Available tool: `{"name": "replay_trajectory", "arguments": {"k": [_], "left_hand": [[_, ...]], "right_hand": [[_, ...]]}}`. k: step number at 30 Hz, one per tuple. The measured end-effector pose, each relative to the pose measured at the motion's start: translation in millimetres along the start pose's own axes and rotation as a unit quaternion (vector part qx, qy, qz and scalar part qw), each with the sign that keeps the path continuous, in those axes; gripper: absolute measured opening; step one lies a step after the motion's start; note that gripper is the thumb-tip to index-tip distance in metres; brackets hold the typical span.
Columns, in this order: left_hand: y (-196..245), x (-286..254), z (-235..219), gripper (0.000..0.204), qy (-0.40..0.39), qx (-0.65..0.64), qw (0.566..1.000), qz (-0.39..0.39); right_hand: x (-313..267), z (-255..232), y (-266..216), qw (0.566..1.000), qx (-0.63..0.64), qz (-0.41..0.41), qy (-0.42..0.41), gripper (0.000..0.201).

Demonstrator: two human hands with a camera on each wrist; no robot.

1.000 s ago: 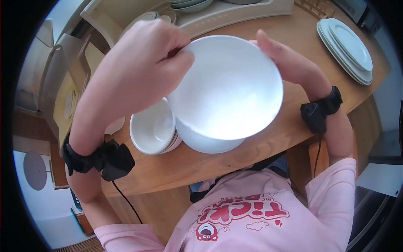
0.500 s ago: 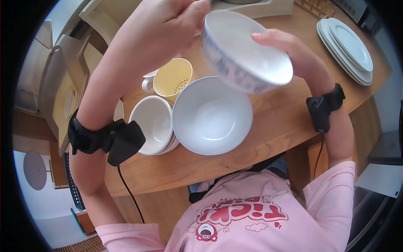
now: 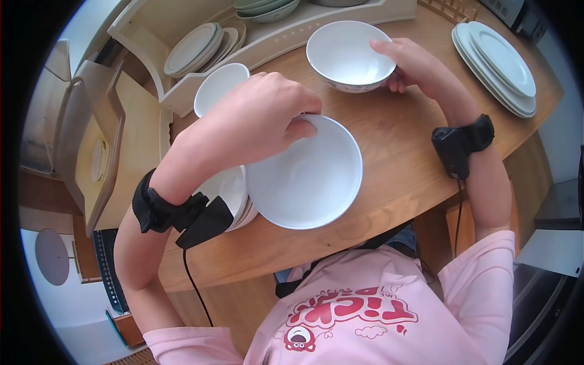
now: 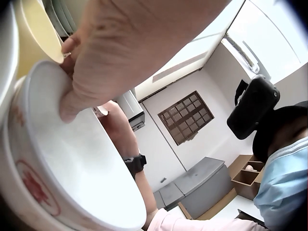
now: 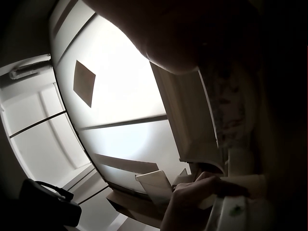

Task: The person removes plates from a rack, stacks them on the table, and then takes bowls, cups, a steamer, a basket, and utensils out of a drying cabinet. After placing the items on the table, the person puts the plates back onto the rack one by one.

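Note:
My left hand (image 3: 267,112) pinches the far rim of a large white bowl (image 3: 304,182), thumb inside and fingers outside. In the left wrist view this bowl (image 4: 82,159) bears a red flower mark on its outer wall. Out to the right, my right hand (image 3: 404,64) holds a smaller white bowl (image 3: 350,55) with a patterned outer wall, thumb over its rim. The right wrist view is dark, showing part of that patterned wall (image 5: 228,106). Left of the large bowl stand stacked white bowls (image 3: 225,188), partly covered by my left forearm. A yellow cup (image 4: 41,29) shows in the left wrist view.
Another white bowl (image 3: 219,88) stands behind my left forearm. At the back, a cream rack (image 3: 274,52) holds plates (image 3: 194,48) and greenish bowls (image 3: 267,12). White oval plates (image 3: 502,61) are stacked at the table's right. The wooden table's front edge (image 3: 365,228) is near my body.
My right hand has carried the patterned bowl up and back, away from my left hand. My left hand has let go of it, come down and taken the large bowl's rim.

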State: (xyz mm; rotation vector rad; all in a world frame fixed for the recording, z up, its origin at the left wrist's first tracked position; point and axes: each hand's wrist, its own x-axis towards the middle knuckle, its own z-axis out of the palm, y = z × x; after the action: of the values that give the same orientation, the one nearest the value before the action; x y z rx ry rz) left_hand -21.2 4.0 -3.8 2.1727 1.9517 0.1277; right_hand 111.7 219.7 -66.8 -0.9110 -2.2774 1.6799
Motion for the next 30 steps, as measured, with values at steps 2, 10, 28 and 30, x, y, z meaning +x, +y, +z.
{"name": "replay_trajectory", "arguments": {"k": [2, 10, 28, 30], "left_hand": [[0, -1, 1, 0.011, 0.018, 0.007, 1.000, 0.016], [4, 1, 10, 0.016, 0.073, 0.011, 0.997, -0.014], [13, 14, 11, 0.022, 0.041, -0.071, 0.994, -0.076], [14, 14, 11, 0.022, 0.030, -0.074, 0.993, -0.083]], "right_hand": [[-1, 0, 0, 1.000, -0.012, 0.006, -0.002, 0.042], [4, 3, 3, 0.999, -0.037, 0.021, -0.006, 0.045], [2, 0, 7, 0.997, -0.068, -0.030, 0.027, 0.056], [1, 1, 6, 0.980, -0.141, -0.080, 0.115, 0.057]]}}
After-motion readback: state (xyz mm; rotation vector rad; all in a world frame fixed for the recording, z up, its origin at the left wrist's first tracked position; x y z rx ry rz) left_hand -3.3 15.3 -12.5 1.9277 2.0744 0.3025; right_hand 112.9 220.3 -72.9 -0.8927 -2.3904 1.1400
